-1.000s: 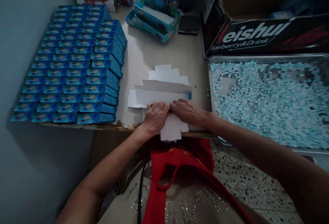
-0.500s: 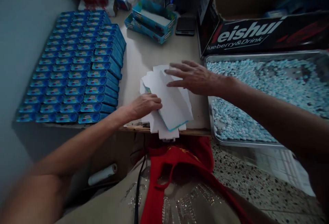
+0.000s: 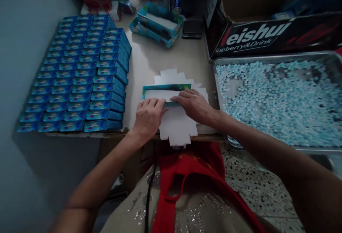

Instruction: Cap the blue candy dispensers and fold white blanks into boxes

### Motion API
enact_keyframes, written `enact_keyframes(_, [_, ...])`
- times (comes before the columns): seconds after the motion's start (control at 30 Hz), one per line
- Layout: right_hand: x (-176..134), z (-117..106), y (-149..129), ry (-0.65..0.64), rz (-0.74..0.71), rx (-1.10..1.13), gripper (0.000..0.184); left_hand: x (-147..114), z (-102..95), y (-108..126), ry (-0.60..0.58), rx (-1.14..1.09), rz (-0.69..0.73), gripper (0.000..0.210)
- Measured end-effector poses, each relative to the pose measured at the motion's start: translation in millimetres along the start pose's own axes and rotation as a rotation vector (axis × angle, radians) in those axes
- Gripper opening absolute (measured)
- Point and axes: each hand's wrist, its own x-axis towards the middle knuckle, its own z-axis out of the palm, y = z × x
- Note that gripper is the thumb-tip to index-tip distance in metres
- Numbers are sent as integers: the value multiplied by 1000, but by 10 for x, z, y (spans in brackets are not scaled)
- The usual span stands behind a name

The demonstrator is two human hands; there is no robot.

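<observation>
A cardboard tray box (image 3: pixel 162 94), white inside with blue printed walls, lies crosswise in front of me with its long far wall standing up. My left hand (image 3: pixel 148 117) grips its near left part, fingers bent over the near edge. At the near right part, my right hand (image 3: pixel 196 104) closes on the same box, with fingertips pinching the near wall. Under the box rests a stack of flat white cardboard blanks (image 3: pixel 177 122) with notched edges. Part of the near wall is hidden by my fingers.
Rows of small blue packs (image 3: pixel 77 72) fill the left side. Two folded blue tray boxes (image 3: pixel 160 22) sit at the back beside a dark flat device (image 3: pixel 192 29). On the right are a metal tray (image 3: pixel 217 83) of pale blue pieces and a black carton (image 3: pixel 267 37).
The box, slanting and flat before, now lies crosswise with its far wall raised. My right hand has come down from its spread pose onto it, and my left hand has shifted its grip.
</observation>
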Motion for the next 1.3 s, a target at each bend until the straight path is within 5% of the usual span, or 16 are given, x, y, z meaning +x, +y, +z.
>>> enact_keyframes(0.1, [116,44,8,-42,36,89,40,83,259,-43,6,-55,-125,38])
enact_keyframes(0.2, [160,89,10,-74,84,22,29,389,352,-175,-155,-164,-208,34])
enact_keyframes(0.3, [95,167,-97,26,52,-162,30,586,346,-276,-278,-252,-233,23])
enact_keyframes(0.53, [-65,480,-257,41,92,-240,35,245,510,-393,79,-110,40,17])
enact_keyframes(0.63, [-32,547,-248,48,151,-229,28,61,636,-475,108,-12,202,27])
enact_keyframes(0.77, [32,524,-336,-58,174,-208,29,-29,738,-512,72,108,237,21])
enact_keyframes(0.93, [82,379,-398,-250,225,-131,31,-67,701,-516,66,93,192,27])
enact_keyframes(1.3, [-184,289,-158,-285,126,-105,27,106,398,-282,-269,149,135,21])
